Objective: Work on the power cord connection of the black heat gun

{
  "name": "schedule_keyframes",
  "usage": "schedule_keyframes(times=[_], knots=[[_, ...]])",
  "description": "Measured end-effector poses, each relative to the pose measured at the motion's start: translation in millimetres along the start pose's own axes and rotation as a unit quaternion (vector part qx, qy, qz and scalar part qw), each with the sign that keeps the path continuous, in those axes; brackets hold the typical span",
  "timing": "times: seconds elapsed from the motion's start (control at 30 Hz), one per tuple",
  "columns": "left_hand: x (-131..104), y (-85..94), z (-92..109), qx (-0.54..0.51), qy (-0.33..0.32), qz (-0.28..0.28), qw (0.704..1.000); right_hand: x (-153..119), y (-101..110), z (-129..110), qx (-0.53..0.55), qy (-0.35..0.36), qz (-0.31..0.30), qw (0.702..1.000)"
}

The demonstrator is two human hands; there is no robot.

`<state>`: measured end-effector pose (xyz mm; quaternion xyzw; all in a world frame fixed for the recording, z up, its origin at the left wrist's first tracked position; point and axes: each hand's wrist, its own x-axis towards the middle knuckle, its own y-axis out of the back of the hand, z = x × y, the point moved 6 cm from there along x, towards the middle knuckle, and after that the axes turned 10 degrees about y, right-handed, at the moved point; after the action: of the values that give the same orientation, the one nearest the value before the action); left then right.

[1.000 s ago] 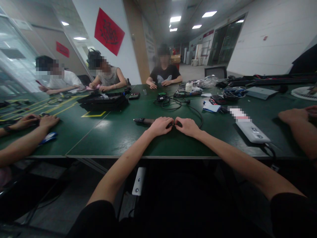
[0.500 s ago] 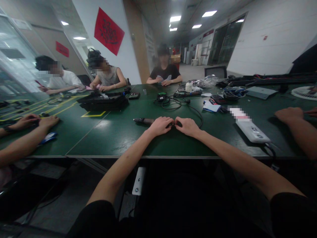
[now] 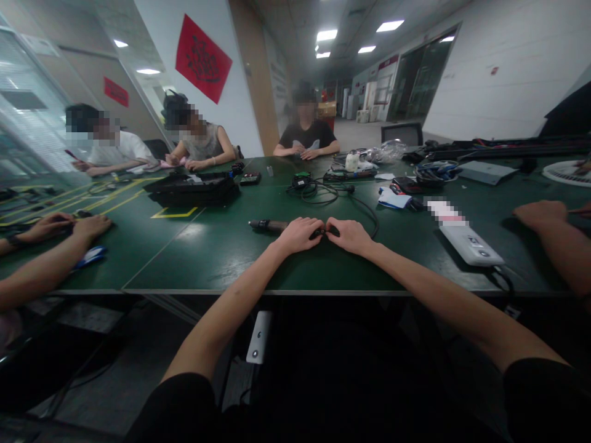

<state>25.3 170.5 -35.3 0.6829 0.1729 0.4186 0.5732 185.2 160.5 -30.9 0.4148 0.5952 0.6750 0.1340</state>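
My left hand [image 3: 301, 235] and my right hand [image 3: 349, 235] meet over the green table [image 3: 221, 258], fingertips almost touching. Each is closed in a pinch on a small dark part [image 3: 332, 231]; the fingers cover most of it, so its kind cannot be told. Just left of my left hand lies a dark pen-shaped tool [image 3: 268, 226] with a narrow tip pointing left, its rear end hidden behind that hand. Beyond my right hand a black cable [image 3: 375, 215] curves back to a coil near the table's middle.
A black tray [image 3: 194, 189] stands at back left. On the right lie a white power bank-like device [image 3: 475, 243], a blue-white cloth [image 3: 394, 198] and bundled wires [image 3: 436, 172]. Other people's hands [image 3: 90, 227] work at the left and right edges; several people sit across.
My hands stay in nearly the same place, with only a slight shift of the fingers around the small part. The person across has moved their hands a little.
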Motion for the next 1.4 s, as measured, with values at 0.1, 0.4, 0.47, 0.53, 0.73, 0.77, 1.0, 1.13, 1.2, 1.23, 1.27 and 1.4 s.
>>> schedule_keyframes(times=[0.1,0.4,0.47,0.53,0.73,0.77,1.0,1.13,1.2,1.23,1.27,1.4], knots=[[0.5,-1.1,-0.8,0.001,-0.002,0.000,1.000,0.1,-0.8,0.4,0.001,0.003,0.004,1.000],[2.2,-3.5,-3.3,0.004,0.002,0.002,1.000,0.0,-4.5,2.6,0.010,0.013,0.021,1.000],[2.0,-3.5,-3.4,0.002,0.002,0.002,1.000,-0.2,-4.9,3.1,0.016,0.019,0.025,0.999],[2.0,-3.6,-3.7,0.000,0.002,0.002,1.000,-0.4,-5.0,3.5,0.024,0.026,0.028,0.999],[2.3,-4.0,-4.4,-0.006,-0.001,0.001,1.000,-0.4,-5.5,4.5,0.048,0.052,0.036,0.997],[2.1,-3.8,-4.4,-0.007,-0.001,0.001,1.000,-0.3,-5.8,4.7,0.051,0.056,0.036,0.996],[1.3,-2.3,-3.3,-0.013,-0.004,0.003,1.000,0.3,-9.3,8.5,0.062,0.062,0.040,0.995],[1.9,-3.0,-3.5,-0.013,-0.003,0.005,1.000,0.4,-10.4,10.3,0.063,0.059,0.042,0.995],[2.0,-3.4,-3.7,-0.013,-0.003,0.005,1.000,0.3,-10.5,11.3,0.062,0.054,0.043,0.996],[1.9,-3.4,-3.8,-0.012,-0.003,0.005,1.000,0.3,-10.4,11.8,0.061,0.050,0.044,0.996],[1.7,-3.4,-3.8,-0.012,-0.004,0.005,1.000,0.2,-10.2,12.2,0.061,0.046,0.046,0.996],[0.7,-2.7,-3.7,-0.010,-0.003,0.005,1.000,0.0,-8.2,12.6,0.063,0.034,0.057,0.996]])
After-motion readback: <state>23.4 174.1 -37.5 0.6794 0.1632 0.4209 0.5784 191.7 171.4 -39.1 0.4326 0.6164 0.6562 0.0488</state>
